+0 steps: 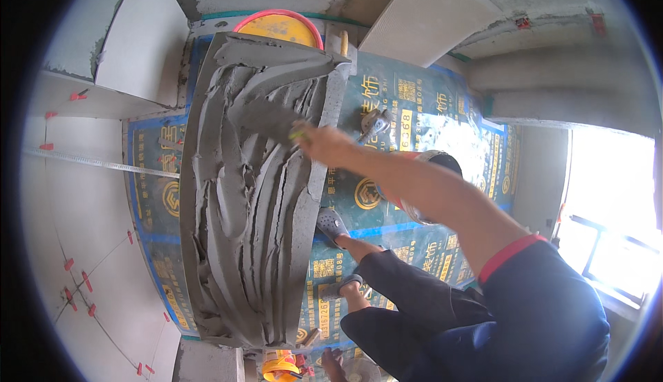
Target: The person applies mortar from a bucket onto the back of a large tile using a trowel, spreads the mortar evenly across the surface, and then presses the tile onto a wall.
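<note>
A long grey slab (190, 244) lies across the middle of the view. Thick wet mortar (238, 244) covers its top in ridges and swirls. My right hand (324, 145) is closed on a trowel (266, 118), whose handle shows a bit of yellow-green. The blade is mortar-coloured and rests flat against the layer in the slab's upper part. My right arm stretches in from the right, under a dark sleeve with a red cuff. I do not see my left hand. Beside the slab's right edge stand my feet in grey clogs (333, 224).
A yellow bucket (280, 30) with a pink rim stands beyond the slab. A red and white bucket (414, 202) and a grey tool (375, 124) are on the green floor sheeting (383, 82). Large tiles (141, 47) lean on the walls. Below are a yellow container (280, 367) and a dark hand-like shape (333, 365).
</note>
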`<state>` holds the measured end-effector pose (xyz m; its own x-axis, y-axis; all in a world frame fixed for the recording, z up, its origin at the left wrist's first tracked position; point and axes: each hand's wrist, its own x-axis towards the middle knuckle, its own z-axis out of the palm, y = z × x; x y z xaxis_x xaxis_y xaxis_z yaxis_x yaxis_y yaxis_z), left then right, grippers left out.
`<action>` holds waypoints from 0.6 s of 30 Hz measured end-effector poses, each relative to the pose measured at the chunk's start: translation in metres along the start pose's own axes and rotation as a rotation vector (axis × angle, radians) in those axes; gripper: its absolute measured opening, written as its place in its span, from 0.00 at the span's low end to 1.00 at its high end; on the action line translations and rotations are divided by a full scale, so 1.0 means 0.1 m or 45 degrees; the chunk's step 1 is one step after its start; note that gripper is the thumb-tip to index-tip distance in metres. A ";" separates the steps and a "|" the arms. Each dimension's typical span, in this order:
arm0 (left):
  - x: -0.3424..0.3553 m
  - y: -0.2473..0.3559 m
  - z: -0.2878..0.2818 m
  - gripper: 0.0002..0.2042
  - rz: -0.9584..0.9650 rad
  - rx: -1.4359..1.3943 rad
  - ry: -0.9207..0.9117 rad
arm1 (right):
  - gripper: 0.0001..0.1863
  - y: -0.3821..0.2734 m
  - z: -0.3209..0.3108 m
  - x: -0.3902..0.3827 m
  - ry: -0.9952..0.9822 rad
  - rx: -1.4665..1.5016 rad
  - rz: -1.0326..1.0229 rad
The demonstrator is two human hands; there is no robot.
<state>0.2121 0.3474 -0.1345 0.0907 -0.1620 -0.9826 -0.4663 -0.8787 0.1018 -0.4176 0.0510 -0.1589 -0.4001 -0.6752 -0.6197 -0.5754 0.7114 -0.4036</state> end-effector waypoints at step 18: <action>-0.02 0.45 0.32 0.22 -0.192 -0.072 0.096 | 0.23 0.53 0.64 -1.50 -0.427 0.062 0.102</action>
<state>0.1631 0.3228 -0.1331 0.2225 -0.0580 -0.9732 -0.3925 -0.9191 -0.0349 -0.3420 0.2025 -0.1303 -0.1814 -0.5208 -0.8342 -0.5133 0.7737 -0.3714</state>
